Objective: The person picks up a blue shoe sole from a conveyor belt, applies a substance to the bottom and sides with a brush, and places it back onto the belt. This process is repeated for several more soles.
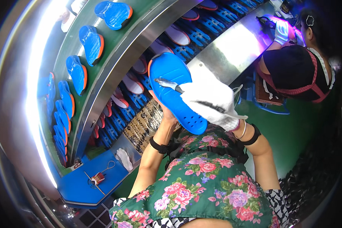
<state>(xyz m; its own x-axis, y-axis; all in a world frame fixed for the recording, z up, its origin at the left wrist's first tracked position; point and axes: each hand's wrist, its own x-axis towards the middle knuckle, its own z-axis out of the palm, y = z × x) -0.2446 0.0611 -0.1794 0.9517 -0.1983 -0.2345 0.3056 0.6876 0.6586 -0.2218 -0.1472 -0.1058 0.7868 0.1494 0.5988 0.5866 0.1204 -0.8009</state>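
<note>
A blue shoe sole [171, 72] with an orange edge is held up in front of me, tilted, its holed end pointing down and right. My bare left hand [166, 111] grips it from behind and below; most of the fingers are hidden by the sole. My right hand [212, 97], in a white glove, is closed round a slim tool that looks like a small brush [166, 83]. Its narrow head reaches over the sole's blue face. Whether the head touches the surface, I cannot tell.
A curved green conveyor [114, 41] with a metal rim carries several blue soles [91, 45]. Below it, more soles [133, 84] lie by blue racks. At far left a blue table [83, 182] holds a red object on wires; a white glove [124, 159] lies alongside. A co-worker [292, 68] sits at right.
</note>
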